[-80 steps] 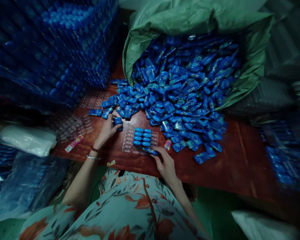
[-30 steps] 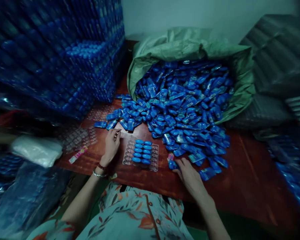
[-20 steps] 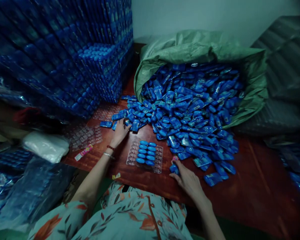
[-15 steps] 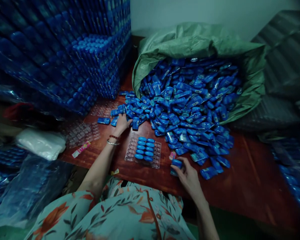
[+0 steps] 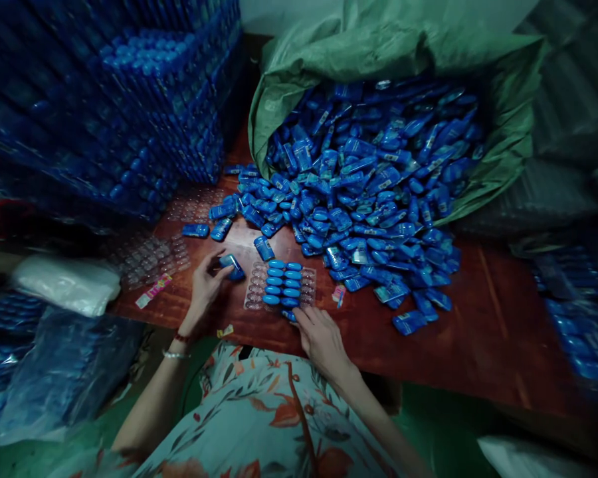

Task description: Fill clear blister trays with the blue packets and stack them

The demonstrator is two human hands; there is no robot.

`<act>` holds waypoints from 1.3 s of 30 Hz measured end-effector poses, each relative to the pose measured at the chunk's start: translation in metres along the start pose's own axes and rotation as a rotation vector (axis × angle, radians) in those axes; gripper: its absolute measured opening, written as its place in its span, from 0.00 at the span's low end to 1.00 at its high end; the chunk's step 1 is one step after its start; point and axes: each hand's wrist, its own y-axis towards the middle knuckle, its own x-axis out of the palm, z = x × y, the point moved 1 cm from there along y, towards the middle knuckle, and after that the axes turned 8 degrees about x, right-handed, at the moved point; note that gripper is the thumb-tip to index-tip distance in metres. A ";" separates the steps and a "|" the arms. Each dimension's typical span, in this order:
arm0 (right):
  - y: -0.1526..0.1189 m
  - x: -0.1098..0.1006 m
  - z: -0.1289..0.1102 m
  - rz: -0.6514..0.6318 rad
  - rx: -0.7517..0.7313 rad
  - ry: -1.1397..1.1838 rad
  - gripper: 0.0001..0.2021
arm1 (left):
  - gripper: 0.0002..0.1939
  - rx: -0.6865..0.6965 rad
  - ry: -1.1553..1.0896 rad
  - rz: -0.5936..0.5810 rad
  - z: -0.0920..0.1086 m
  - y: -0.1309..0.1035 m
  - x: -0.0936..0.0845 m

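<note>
My left hand (image 5: 208, 282) is closed on a small blue packet (image 5: 232, 267), left of a clear plastic tray (image 5: 255, 290). Two columns of glossy blue packets (image 5: 282, 282) stand in the middle of that tray, with bare moulded slots on both sides. At the tray's near edge, my right hand (image 5: 319, 334) pinches another blue packet (image 5: 289, 316), mostly hidden by the fingers. One loose blue packet (image 5: 264, 248) lies on the table just behind the tray.
A green woven sack (image 5: 515, 133) spills a big heap of blue packets (image 5: 359, 199) over the red-brown table (image 5: 478, 318). Tall stacks of filled trays (image 5: 164, 99) rise at left. Clear trays (image 5: 152, 259) and a pink wrapper (image 5: 153, 291) lie at the left.
My left hand has drawn back from the heap toward me, now with a packet. My right hand has moved left with its packet to the tray's near edge. The camera view has shifted slightly.
</note>
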 end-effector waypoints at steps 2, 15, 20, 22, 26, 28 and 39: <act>0.005 -0.007 -0.007 -0.042 -0.020 -0.119 0.15 | 0.26 -0.092 -0.039 0.052 0.006 -0.020 -0.007; 0.021 -0.013 -0.020 -0.192 -0.114 -0.297 0.12 | 0.19 -0.035 0.177 0.123 -0.014 -0.063 -0.013; 0.013 -0.006 -0.002 -0.105 -0.168 -0.233 0.16 | 0.18 0.232 0.764 -0.094 -0.015 -0.047 -0.034; 0.010 -0.002 0.001 -0.084 -0.192 -0.207 0.18 | 0.19 0.240 0.771 -0.277 -0.013 -0.033 -0.036; 0.005 0.002 0.002 -0.019 -0.194 -0.170 0.21 | 0.22 0.181 0.546 -0.597 -0.009 -0.005 -0.036; 0.004 0.003 0.003 0.026 -0.168 -0.136 0.22 | 0.18 0.210 0.516 -0.573 -0.003 -0.001 -0.037; 0.008 0.003 0.004 0.031 -0.139 0.058 0.22 | 0.08 0.386 0.185 -0.112 0.032 -0.092 0.028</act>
